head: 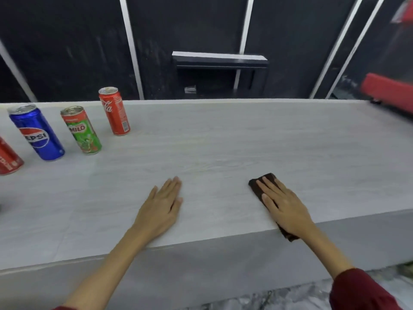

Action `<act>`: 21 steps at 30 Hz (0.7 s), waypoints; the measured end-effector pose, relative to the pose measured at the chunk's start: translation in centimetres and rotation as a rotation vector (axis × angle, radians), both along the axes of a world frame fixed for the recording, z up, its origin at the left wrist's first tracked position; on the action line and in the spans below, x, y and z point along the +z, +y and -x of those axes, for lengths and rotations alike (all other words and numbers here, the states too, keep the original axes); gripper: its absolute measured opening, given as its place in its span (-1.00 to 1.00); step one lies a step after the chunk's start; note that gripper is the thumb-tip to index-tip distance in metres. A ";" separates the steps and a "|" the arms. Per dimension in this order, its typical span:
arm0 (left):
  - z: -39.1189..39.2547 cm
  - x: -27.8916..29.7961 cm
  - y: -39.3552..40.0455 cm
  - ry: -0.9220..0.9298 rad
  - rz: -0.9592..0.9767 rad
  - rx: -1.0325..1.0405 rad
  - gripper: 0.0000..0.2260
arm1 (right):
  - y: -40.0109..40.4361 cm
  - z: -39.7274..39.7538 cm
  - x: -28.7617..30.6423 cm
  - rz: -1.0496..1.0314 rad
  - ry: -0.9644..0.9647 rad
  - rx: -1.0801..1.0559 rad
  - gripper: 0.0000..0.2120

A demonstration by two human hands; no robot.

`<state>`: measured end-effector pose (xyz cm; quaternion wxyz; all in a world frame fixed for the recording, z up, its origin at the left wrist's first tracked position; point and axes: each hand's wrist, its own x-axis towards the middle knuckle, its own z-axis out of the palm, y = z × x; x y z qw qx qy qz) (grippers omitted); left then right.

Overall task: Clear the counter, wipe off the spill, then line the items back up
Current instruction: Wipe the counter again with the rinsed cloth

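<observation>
Head view: right hand (282, 205) is lying flat, fingers straight, pressing a dark brown cloth (260, 189) onto the counter (223, 142) near its front edge; the cloth's tail is hanging just over the lip. Left hand (162, 208) is resting flat and empty on the counter, fingers straight, well apart from the cloth. Cans are sitting upright at far left, out of the wipe zone: Coca-Cola can (115, 111) near the back edge, Milo can (81, 129) and Pepsi can (36, 132) nearer, plus a red can (9, 158) cut off by the frame. Can't make out any spill on the surface. Judging this as the wipe step: keep the palm flat with even pressure, run overlapping passes, bunch the cloth fully onto the counter so it isn't dragging off the edge, and stop short of the cans.
</observation>
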<state>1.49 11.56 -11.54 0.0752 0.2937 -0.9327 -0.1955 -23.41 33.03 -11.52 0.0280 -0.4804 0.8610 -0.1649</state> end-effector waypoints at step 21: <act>21.7 -0.4 3.2 0.044 0.052 0.068 -0.43 | -2.2 23.7 0.2 -0.056 0.048 -0.008 -0.51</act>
